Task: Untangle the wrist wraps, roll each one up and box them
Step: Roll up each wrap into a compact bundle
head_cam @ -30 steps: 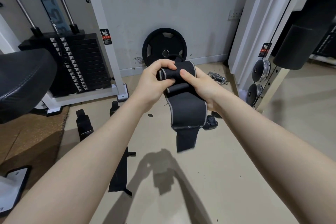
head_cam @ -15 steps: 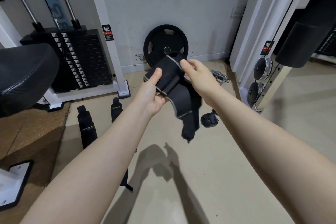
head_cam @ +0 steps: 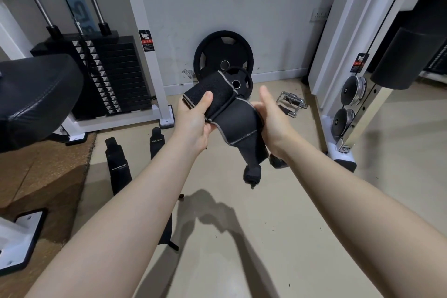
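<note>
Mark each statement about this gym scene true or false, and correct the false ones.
1. The left hand grips the wrist wrap, thumb on top. True.
2. The wrap is fully rolled up. False: its tail hangs loose below the hands.
3. Other wraps lie on the floor. True.
4. The right hand holds a weight plate. False: the weight plate leans on the wall.
</note>
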### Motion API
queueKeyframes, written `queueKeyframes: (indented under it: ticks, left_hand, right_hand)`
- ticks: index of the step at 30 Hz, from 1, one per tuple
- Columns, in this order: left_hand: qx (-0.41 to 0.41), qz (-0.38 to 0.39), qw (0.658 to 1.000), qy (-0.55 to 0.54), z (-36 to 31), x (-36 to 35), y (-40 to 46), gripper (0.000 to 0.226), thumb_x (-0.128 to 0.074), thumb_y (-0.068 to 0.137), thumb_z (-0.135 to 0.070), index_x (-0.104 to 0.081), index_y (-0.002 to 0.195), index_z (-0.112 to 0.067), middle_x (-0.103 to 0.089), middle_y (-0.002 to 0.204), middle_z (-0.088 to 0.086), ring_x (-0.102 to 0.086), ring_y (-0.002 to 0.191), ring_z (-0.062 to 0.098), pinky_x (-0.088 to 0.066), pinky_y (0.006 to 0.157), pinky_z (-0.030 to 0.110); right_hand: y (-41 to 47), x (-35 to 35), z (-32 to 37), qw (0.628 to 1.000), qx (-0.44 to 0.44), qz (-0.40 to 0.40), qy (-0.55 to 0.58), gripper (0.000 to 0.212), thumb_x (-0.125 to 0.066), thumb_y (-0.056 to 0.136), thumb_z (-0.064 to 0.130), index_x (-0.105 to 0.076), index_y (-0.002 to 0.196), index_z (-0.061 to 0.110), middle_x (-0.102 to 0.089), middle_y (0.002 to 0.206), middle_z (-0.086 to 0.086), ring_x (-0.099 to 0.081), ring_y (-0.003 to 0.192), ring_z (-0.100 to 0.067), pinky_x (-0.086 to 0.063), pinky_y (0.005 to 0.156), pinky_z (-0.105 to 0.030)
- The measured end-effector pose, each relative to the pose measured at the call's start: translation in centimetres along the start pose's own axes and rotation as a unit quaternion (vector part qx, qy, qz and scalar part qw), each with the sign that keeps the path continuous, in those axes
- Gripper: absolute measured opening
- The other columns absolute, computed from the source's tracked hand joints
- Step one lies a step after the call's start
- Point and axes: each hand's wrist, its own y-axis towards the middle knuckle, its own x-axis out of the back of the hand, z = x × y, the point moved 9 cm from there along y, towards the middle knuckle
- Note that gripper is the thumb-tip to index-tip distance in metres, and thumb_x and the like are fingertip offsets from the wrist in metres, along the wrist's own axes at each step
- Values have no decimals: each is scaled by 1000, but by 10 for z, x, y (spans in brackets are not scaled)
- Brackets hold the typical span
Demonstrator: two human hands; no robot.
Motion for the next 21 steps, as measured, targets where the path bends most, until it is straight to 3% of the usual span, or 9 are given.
queueKeyframes:
  ticks: [3, 6, 9, 11, 14, 17, 19, 21]
  left_hand:
    - [-99, -8, 978, 185, -12, 4, -4, 28, -61, 90, -1, -54, 105, -24, -63, 101, -1, -63, 92, 18, -57, 74, 33]
    - [-221, 12, 920, 322, -25, -6, -11, 36, -64, 86, 0, -54, 96, -33, -57, 97, -5, -56, 91, 12, -51, 81, 25]
    - [-382, 64, 805, 450, -40, -28, -25, 30, -63, 80, 8, -62, 101, -13, -53, 107, 0, -47, 97, 4, -36, 90, 9]
    - [-449, 102, 731, 503, -43, -40, -34, 33, -58, 76, 15, -63, 103, -2, -53, 112, 6, -44, 102, 1, -31, 92, 3]
    - [-476, 142, 690, 526, -47, -49, -40, 39, -52, 72, 18, -65, 103, -2, -52, 121, 15, -47, 111, 14, -33, 96, 6]
    - [-480, 200, 658, 545, -45, -57, -40, 42, -49, 69, 20, -65, 100, -1, -52, 121, 19, -47, 114, 20, -34, 98, 12]
    - [-466, 253, 632, 565, -34, -60, -46, 47, -44, 65, 17, -63, 103, -4, -48, 126, 21, -44, 119, 23, -35, 103, 22]
    - [-402, 292, 639, 587, -22, -56, -47, 53, -39, 65, 8, -57, 112, -6, -39, 137, 17, -37, 130, 26, -31, 110, 28]
  right_hand:
    - [2, -8, 6, 982, 47, 19, -182, 13, -58, 92, 19, -61, 83, 11, -67, 74, -4, -62, 64, -15, -50, 66, -29]
    - [3, -11, 5, 988, 43, 22, -149, 14, -53, 92, 4, -58, 81, 11, -63, 72, -6, -59, 60, -14, -48, 62, -26]
    - [0, -13, 4, 997, 10, 11, -73, 20, -48, 94, 3, -55, 77, 10, -60, 65, -4, -57, 50, -10, -45, 48, -16]
    - [0, -12, -2, 999, -28, -19, 14, 23, -46, 97, 8, -53, 74, 10, -58, 57, -3, -53, 48, -13, -41, 43, -17]
    - [2, -8, -6, 992, -56, -55, 99, 25, -49, 98, 25, -54, 77, 13, -57, 50, 1, -49, 42, -12, -37, 41, -20]
    - [1, -9, -4, 993, -52, -45, 98, 38, -52, 92, 50, -57, 76, 17, -55, 50, 3, -48, 41, -11, -34, 41, -20]
    - [-2, -8, -2, 996, -47, -48, 51, 37, -57, 89, 49, -56, 73, 15, -51, 47, 3, -45, 42, -12, -33, 42, -18]
    - [-5, -6, 0, 998, -37, -47, 28, 29, -59, 92, 34, -54, 73, 13, -52, 42, 5, -49, 39, -10, -36, 39, -15]
